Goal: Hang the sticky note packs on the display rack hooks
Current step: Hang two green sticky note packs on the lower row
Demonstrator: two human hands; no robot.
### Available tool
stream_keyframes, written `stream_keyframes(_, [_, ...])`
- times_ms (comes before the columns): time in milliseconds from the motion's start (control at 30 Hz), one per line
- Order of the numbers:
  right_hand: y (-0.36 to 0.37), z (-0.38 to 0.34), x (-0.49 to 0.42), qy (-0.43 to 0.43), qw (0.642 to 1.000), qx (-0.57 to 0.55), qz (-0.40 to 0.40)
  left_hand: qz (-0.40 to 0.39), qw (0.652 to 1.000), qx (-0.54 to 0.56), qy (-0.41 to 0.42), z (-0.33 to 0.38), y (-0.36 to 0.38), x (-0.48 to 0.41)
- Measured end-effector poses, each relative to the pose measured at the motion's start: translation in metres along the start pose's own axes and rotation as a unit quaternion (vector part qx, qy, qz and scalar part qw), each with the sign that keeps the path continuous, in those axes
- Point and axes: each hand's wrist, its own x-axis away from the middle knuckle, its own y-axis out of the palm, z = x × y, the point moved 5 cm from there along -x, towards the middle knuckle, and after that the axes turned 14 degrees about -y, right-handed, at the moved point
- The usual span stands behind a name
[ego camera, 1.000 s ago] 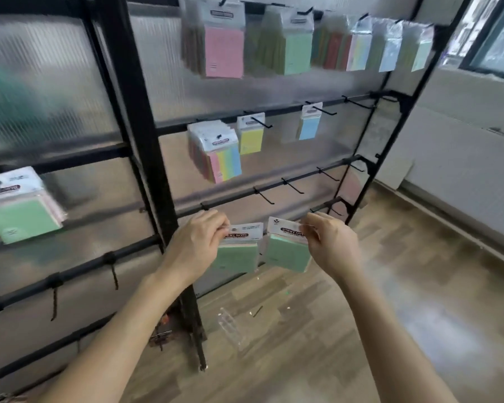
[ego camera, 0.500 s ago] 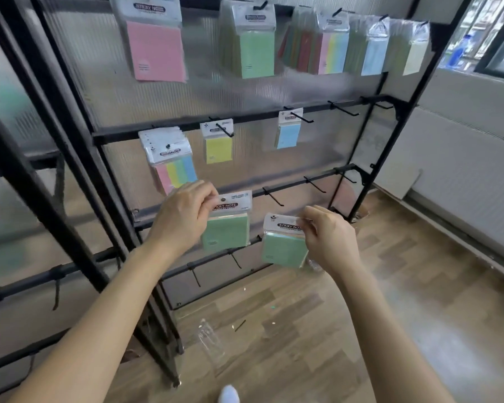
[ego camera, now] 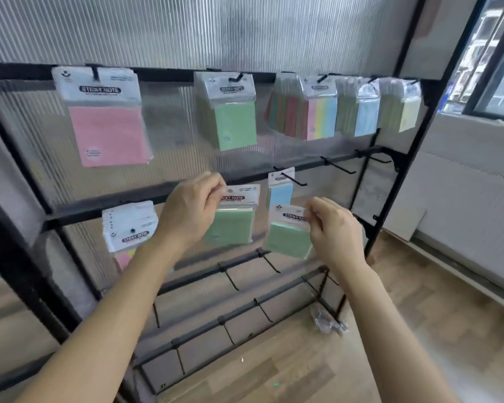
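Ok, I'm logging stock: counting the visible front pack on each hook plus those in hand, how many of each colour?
Pink pack: 1
Green packs: 3
Multicolour packs: 2
Blue packs: 2
Yellow pack: 1
Total: 9

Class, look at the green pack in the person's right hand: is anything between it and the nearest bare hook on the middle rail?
Yes. The blue pack already hangs on the hook directly above the right hand's green pack, occupying it. The next hook to the right is bare, and nothing visible lies between the pack and it.
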Motion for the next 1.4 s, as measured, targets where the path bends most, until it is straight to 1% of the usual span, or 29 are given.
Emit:
stream_keyframes(100, [0.007, 0.015, -0.021, 0.024, 1.0, -0.007, -0.003, 0.036, 0.999, -0.003, -0.008, 0.007, -0.005, -0.038])
stream_keyframes(200, [0.013, 0.028, -0.041, 0.021, 1.0, -0.005, -0.021, 0.056, 0.998, 0.011, -0.019, 0.015, -0.013, -0.073])
stream_keyframes(267, [0.016, 0.034, -0.054, 0.009, 1.0, -0.015, -0.023, 0.072, 0.997, 0.014, -0.025, 0.022, -0.02, -0.095])
stream_keyframes(367, [0.02, 0.041, -0.078, -0.019, 0.999, -0.036, -0.028, 0.085, 0.996, -0.014, -0.029, 0.034, -0.024, -0.125])
stream_keyframes(500, [0.021, 0.051, -0.108, -0.061, 0.996, -0.056, -0.029, 0.104, 0.992, -0.035, -0.055, 0.041, -0.023, -0.154])
stream_keyframes(700, [0.026, 0.062, -0.14, -0.099, 0.992, -0.08, -0.022, 0.107, 0.99, -0.048, -0.075, 0.044, -0.024, -0.168])
stream_keyframes(967, [0.044, 0.062, -0.154, -0.145, 0.98, -0.138, -0.017, 0.11, 0.984, -0.06, -0.125, 0.041, -0.017, -0.17])
stream_keyframes(1033, [0.045, 0.062, -0.156, -0.155, 0.977, -0.146, -0.013, 0.132, 0.976, -0.088, -0.148, 0.038, -0.015, -0.169])
stream_keyframes(1167, [0.045, 0.062, -0.159, -0.171, 0.971, -0.165, -0.003, 0.202, 0.957, -0.118, -0.173, 0.033, -0.014, -0.167])
stream_keyframes(1267, [0.041, 0.059, -0.163, -0.187, 0.967, -0.176, 0.001, 0.245, 0.948, -0.14, -0.145, 0.028, -0.018, -0.161])
stream_keyframes(1400, [0.034, 0.053, -0.179, -0.205, 0.954, -0.218, -0.019, 0.283, 0.931, -0.214, -0.087, 0.023, -0.019, -0.14])
